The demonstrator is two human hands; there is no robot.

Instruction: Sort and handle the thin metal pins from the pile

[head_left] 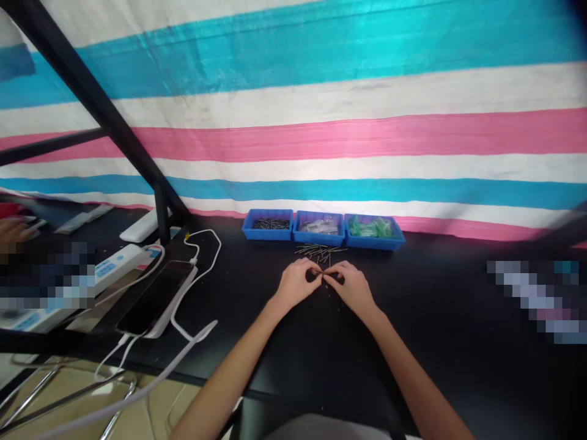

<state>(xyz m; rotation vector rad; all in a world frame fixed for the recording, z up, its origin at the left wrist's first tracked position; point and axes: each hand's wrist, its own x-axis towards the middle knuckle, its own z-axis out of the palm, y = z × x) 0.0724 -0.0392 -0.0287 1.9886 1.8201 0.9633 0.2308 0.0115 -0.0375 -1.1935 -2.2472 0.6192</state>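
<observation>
My left hand (pixel 300 282) and my right hand (pixel 351 286) meet over the black table, thumb and forefinger pinched on each. Their fingertips touch, and whatever they pinch is too small to make out. Just beyond them lies a loose pile of thin metal pins (pixel 316 249), which look like screws or nails. Behind the pile, three blue trays stand in a row. Dark thin pins (pixel 270 224) fill the left one, clear plastic pieces (pixel 320 227) the middle one, and green translucent plastic pieces (pixel 372 228) the right one.
To my left lie a phone (pixel 156 298) with white cables, a white power strip (pixel 117 269) and a white box (pixel 141 226). A black metal frame bar (pixel 98 107) slants across there. Another person's hand (pixel 13 232) is at the far left. Behind the table hangs a striped sheet (pixel 348 137).
</observation>
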